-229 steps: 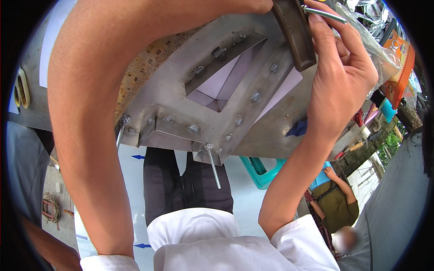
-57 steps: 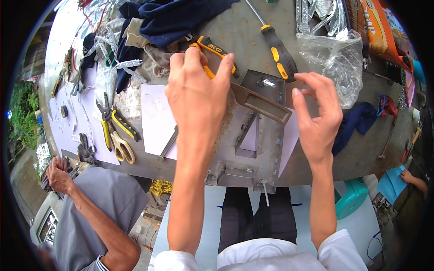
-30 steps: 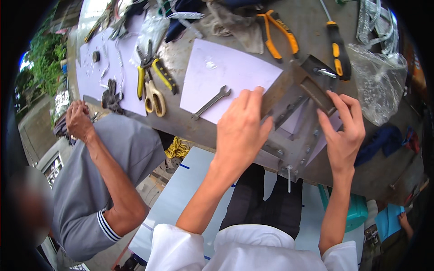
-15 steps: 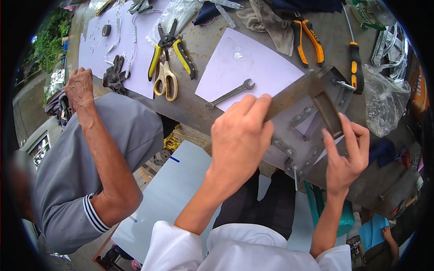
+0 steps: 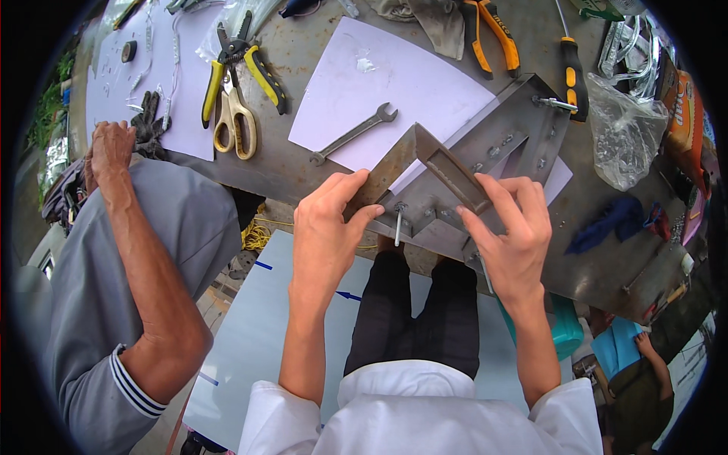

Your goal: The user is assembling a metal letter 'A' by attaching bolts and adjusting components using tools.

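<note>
Both hands hold a brownish angled sheet-metal piece (image 5: pixel 390 163) with a long raised rectangular rim. My left hand (image 5: pixel 324 227) pinches its left end between thumb and fingers. At the opposite end, the thumb and fingers of my right hand (image 5: pixel 516 231) grip the rim. Below and behind this piece lies a larger grey metal channel shape (image 5: pixel 531 114), with small light modules fixed inside and pale bolts sticking out. The held piece overlaps its near part, and whether they touch I cannot tell. An open-ended wrench (image 5: pixel 353 135) lies on white sheeting (image 5: pixel 334 72) just beyond my left hand.
Wire strippers (image 5: pixel 241 64), scissors (image 5: pixel 235 125), orange-handled pliers (image 5: pixel 493 36) and a screwdriver (image 5: pixel 572 76) lie on the metal table (image 5: pixel 284 163). At the right is a clear plastic bag (image 5: pixel 626 136). A co-worker's arm (image 5: pixel 140 258) rests at the left.
The angled metal piece has come down and left, tilting to show more of its rim. My hands moved with it, the left now lower on its end. The whole view has shifted slightly.
</note>
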Motion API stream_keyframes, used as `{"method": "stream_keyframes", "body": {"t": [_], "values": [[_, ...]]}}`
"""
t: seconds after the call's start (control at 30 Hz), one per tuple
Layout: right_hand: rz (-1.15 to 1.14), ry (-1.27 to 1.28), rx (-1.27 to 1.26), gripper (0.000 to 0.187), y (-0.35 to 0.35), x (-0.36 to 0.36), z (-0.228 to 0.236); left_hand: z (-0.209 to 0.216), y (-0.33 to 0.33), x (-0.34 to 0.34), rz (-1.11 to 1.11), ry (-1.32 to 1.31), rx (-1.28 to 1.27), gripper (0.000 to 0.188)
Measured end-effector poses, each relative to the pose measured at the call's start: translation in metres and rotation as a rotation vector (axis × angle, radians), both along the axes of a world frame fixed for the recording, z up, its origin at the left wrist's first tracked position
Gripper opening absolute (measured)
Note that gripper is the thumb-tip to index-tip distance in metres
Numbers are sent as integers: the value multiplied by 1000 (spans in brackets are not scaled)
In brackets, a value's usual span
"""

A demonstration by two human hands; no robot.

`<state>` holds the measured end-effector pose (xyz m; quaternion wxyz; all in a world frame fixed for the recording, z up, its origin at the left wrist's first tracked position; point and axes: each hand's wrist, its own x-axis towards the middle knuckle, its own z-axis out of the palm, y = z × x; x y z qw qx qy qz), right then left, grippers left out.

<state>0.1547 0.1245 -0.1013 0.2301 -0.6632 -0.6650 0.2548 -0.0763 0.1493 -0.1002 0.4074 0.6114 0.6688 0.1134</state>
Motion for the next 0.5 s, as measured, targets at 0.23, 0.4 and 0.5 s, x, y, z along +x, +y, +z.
{"method": "stream_keyframes", "body": {"t": [0.23, 0.4, 0.5], "values": [[-15, -20, -34, 45, -11, -3, 1, 11, 0, -7, -25, -3, -118, 47], [-53, -51, -88, 44, -23, -3, 4, 9, -6, -3, -44, -24, -204, 46], [-65, -63, -124, 42, -30, -7, 6, 4, -6, -6, -56, -87, -140, 45]]}}
